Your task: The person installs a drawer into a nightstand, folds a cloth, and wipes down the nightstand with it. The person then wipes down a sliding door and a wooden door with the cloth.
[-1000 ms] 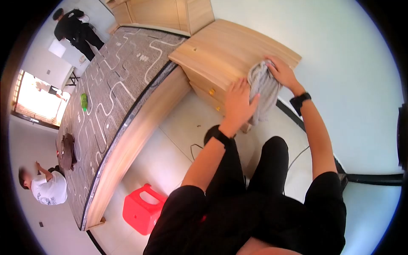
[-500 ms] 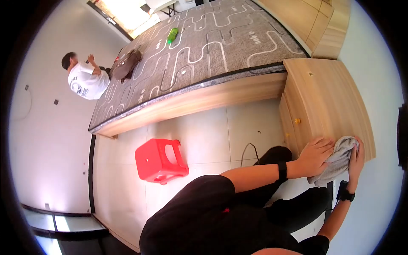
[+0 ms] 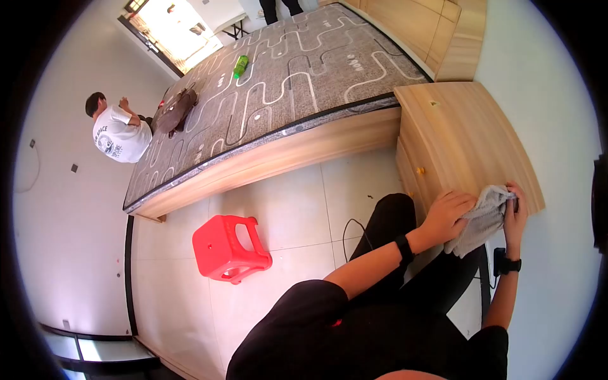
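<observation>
The grey cloth (image 3: 481, 218) is being managed at the near end of the wooden cabinet (image 3: 465, 133), and both hands are brought in on it: part of it is bunched over the near edge of the top, the rest left to hang down towards the knees. At its right end, the right hand (image 3: 516, 212) is seen with the fingers curled closely round the fabric, which is probably how that end is kept from slipping off the corner. On the left, the left hand (image 3: 448, 215) is laid with its fingers together and only slightly bent, resting against the cabinet's edge and the cloth's left side; whether a fold is pinched under it cannot be told. By this spread, one hand to each side, the bundle seems to be kept steady between them. The bent knees (image 3: 394, 212) are tucked in close at the near end, presumably so the low top can be reached without stretching. To the left, the red stool (image 3: 218, 250) is stood on the floor, well apart from the hands. Beyond it, on the mattress (image 3: 285, 79), a brown bag (image 3: 176, 113) is placed by the person in a white shirt (image 3: 119, 134), and a green bottle (image 3: 240, 67) is lying farther right.
</observation>
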`<state>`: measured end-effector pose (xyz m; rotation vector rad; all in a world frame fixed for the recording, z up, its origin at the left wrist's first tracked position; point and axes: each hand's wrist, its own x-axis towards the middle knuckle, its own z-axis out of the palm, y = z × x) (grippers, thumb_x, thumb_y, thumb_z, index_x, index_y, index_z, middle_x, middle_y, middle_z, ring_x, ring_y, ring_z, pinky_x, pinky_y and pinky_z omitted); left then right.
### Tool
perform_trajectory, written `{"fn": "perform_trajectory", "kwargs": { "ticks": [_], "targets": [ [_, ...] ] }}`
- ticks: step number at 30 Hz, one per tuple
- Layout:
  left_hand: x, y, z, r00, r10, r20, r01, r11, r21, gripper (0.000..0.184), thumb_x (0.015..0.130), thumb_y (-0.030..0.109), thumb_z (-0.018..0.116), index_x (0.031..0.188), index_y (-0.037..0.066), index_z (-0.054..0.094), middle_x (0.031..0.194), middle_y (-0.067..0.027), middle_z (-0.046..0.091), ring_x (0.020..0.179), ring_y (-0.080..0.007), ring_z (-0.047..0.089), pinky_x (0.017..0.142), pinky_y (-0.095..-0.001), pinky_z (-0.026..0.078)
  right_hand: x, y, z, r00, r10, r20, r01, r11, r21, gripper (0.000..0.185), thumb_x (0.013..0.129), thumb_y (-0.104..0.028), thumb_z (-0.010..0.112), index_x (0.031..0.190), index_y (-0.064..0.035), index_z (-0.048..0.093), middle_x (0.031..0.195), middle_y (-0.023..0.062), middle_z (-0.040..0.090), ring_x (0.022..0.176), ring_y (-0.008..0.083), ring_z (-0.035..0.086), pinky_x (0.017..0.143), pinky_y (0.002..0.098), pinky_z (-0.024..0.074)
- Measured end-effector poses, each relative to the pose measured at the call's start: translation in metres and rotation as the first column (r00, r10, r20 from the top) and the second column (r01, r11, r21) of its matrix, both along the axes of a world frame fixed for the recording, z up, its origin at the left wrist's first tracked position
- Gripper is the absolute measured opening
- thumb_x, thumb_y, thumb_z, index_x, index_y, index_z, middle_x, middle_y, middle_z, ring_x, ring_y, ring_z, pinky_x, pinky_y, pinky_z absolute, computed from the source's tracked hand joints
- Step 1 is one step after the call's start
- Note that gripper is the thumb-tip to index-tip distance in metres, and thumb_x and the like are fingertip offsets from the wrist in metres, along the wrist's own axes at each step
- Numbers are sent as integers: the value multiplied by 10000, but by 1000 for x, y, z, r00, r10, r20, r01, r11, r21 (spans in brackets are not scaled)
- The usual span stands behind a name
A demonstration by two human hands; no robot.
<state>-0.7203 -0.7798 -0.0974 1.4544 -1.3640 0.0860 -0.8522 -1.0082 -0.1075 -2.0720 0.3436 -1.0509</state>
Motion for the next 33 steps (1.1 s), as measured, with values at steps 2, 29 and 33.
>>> {"fn": "perform_trajectory", "kwargs": {
  "ticks": [2,29,33],
  "targets": [
    [2,-1,0,999,35,42,-32,998,-58,395,688,49,640,1079,19,595,1139,-131,592,1098,-316,538,960,-411,383,3,-1,-1,1000,8,-18,-9,998,-56,275,867,110,467,1100,-17,539,1157,140,566,1108,248,541,983,327,395],
    [7,91,27,970,232,77,-237,970,59,499,745,6,620,1239,55,566,1099,-133,572,1002,-318,558,873,-382,439,15,90,47,991,-39,-129,-5,945,-327,276,748,47,521,1005,-10,605,834,131,602,793,291,586,738,322,462],
    [-1,66,9,989,143,50,-147,984,104,504,814,84,645,1298,52,511,1093,-159,558,1001,-345,551,879,-381,443,24,71,23,990,-65,-126,74,995,63,260,814,18,518,1058,1,603,902,118,638,851,207,604,783,288,465]
  ]
}}
